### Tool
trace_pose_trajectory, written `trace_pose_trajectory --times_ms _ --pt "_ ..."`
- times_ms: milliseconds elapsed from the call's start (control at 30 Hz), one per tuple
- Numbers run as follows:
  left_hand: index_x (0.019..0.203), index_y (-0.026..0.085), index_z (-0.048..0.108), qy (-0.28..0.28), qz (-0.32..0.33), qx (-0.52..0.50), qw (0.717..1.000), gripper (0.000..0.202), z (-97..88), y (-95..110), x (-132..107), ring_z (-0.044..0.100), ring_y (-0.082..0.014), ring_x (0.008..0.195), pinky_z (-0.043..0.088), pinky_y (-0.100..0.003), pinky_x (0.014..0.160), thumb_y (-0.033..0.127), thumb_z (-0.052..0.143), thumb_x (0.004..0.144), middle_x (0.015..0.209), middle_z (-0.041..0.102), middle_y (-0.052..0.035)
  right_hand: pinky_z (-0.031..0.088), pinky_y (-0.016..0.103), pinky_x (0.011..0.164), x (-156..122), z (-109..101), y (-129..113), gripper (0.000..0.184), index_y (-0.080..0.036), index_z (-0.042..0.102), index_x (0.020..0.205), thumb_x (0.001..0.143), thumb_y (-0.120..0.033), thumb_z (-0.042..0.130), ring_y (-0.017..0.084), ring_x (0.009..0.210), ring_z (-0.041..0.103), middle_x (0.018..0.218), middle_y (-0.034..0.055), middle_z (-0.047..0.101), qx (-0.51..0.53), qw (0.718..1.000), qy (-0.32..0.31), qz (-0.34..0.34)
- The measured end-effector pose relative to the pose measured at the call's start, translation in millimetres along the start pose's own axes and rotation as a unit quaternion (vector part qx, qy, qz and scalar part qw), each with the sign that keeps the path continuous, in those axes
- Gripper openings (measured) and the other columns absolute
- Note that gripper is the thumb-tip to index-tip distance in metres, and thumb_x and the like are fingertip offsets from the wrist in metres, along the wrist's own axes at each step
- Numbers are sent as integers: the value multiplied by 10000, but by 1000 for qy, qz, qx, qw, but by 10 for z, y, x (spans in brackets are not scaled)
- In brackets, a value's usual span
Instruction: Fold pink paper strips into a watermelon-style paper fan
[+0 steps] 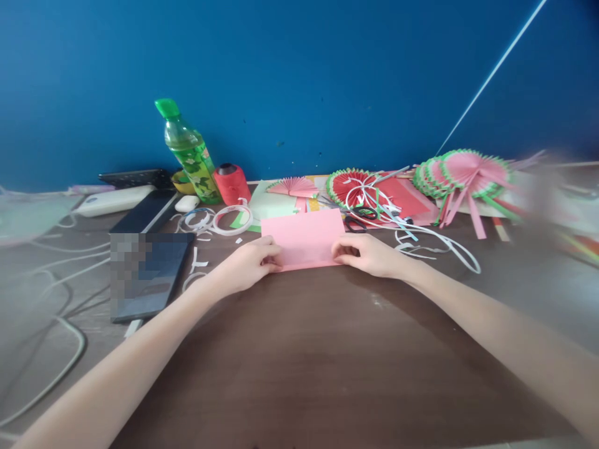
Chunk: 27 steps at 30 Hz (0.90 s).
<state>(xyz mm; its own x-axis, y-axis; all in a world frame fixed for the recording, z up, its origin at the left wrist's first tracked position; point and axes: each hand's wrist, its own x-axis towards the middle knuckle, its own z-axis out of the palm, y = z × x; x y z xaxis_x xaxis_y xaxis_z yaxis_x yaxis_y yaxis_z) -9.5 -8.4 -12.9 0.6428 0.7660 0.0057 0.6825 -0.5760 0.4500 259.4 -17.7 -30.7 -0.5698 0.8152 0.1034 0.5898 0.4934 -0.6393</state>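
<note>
Between my two hands is a sheet of pink paper (304, 234), with a narrow fold or strip along its near edge. My left hand (257, 259) pinches the paper's left near corner between thumb and fingers. At the right near corner, my right hand (362, 254) grips it the same way. The sheet's far part leans up in front of black-handled scissors (360, 219) and paper pieces. Behind it lies a small pleated pink fan (292, 186).
A green bottle (189, 156) and a red thread spool (233, 185) stand by the blue wall (299, 81). Tape rolls (233, 221), a tablet (156, 277) and cables lie left. Finished pleated paper fans (475, 171), red paper (407, 201) and a white cord (461, 252) lie right.
</note>
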Motion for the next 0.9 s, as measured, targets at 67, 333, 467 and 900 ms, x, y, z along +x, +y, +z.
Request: trace_pose_trajectory --times_ms 67,333,467,900 --pt "650 172 482 -8 1 -23 1000 133 9 -22 6 502 -137 740 381 -248 679 199 484 780 777 525 -1 353 219 574 3 7 17 88 -166 584 753 780 -135 506 98 592 459 696 -1 554 0 1000 3 -7" --pt "747 175 501 -27 -4 -59 998 70 36 -82 -27 498 -150 765 390 -268 710 181 452 795 797 549 -4 404 245 646 -9 39 63 119 -171 620 832 818 -144 505 116 651 502 759 19 541 -26 998 19 -46" --pt "1015 193 556 -48 22 -27 998 244 26 -62 -27 481 -177 934 356 -319 867 160 388 841 974 561 -35 402 328 829 -12 52 94 316 -217 634 1051 837 -84 443 173 909 522 996 74 553 -68 990 12 -120" --pt "1274 483 419 -110 61 133 983 647 45 12 -60 367 -180 885 300 -375 858 34 252 839 960 409 -37 301 512 966 -5 90 70 762 -408 467 1276 714 87 327 234 1070 384 1221 45 488 -172 972 -75 -143"
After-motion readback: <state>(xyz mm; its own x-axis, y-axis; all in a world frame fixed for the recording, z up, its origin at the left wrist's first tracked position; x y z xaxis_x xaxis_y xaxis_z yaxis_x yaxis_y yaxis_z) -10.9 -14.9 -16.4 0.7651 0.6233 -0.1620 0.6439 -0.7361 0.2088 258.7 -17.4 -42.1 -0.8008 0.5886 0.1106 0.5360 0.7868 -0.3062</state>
